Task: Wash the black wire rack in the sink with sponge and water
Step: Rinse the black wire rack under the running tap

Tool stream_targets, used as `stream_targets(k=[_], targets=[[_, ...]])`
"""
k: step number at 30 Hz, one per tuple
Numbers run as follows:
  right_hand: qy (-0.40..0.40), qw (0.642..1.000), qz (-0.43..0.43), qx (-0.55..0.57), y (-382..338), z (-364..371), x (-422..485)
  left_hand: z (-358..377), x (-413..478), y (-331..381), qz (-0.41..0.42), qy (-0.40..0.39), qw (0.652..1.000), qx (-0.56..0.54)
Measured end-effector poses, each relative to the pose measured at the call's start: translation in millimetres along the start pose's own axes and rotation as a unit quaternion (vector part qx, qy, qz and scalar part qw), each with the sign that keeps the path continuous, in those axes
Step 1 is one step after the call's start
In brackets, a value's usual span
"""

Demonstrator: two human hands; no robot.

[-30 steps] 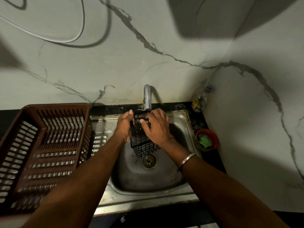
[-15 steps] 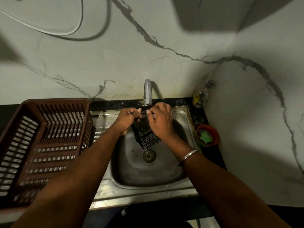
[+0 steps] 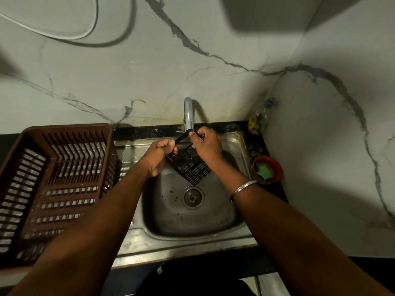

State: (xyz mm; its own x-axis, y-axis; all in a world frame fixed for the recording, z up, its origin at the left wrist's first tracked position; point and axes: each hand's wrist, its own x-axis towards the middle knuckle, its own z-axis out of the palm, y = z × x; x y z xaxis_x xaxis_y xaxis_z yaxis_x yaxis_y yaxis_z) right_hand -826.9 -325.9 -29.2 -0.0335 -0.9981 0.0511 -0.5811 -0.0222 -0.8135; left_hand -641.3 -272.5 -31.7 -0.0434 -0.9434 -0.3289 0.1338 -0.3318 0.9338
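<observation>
I log open passage over the sink basin (image 3: 181, 223) from the drain (image 3: 192, 197) toward 6 o'clock, down to bare steel. At 12 o'clock the faucet (image 3: 188, 113) overhangs. The black wire rack (image 3: 190, 165), gripped by the left hand (image 3: 159, 155) and right hand (image 3: 206, 144), fills the space beneath it. At 9 o'clock the tall brown basket (image 3: 68, 127) blocks sideways entry. At 3 o'clock an orange bowl (image 3: 277, 167) sits beside the rim, with the side wall (image 3: 331, 146) close behind. A bottle (image 3: 257, 120) occupies the corner at 1 o'clock.
</observation>
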Motion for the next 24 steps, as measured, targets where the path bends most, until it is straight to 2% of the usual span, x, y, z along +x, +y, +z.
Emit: stream_targets(k=[2,4,6,10,15,19,22,24], targets=[[-0.002,1.0,0.005,-0.01,-1.2,6.0,-1.9,3.0,3.0,10.2,0.018,0.008,0.995,0.098],[-0.01,0.999,-0.022,-0.043,-6.0,9.1,-7.5,7.7,9.2,17.1,0.047,0.015,0.97,0.239],[-0.009,0.995,-0.043,-0.094,-14.2,9.4,-15.5,13.4,13.6,15.3,0.088,0.032,0.942,0.322],[0.011,0.978,-0.07,-0.197,-26.2,11.0,-26.2,21.1,15.1,1.8,0.116,0.076,0.932,0.335],[-0.015,0.988,-0.03,-0.152,-15.6,13.8,-32.2,20.9,23.5,-2.7,0.177,0.05,0.907,0.379],[-0.055,0.998,-0.023,-0.028,-13.0,15.5,-22.7,3.4,25.5,-6.3,0.138,0.028,0.945,0.297],[0.008,0.996,-0.089,-0.027,-6.3,16.1,-31.0,2.3,18.1,-4.9,0.13,-0.013,0.965,0.226],[0.055,0.993,-0.103,-0.021,-3.1,16.5,-37.8,5.6,15.6,-5.4,0.129,-0.017,0.97,0.205]])
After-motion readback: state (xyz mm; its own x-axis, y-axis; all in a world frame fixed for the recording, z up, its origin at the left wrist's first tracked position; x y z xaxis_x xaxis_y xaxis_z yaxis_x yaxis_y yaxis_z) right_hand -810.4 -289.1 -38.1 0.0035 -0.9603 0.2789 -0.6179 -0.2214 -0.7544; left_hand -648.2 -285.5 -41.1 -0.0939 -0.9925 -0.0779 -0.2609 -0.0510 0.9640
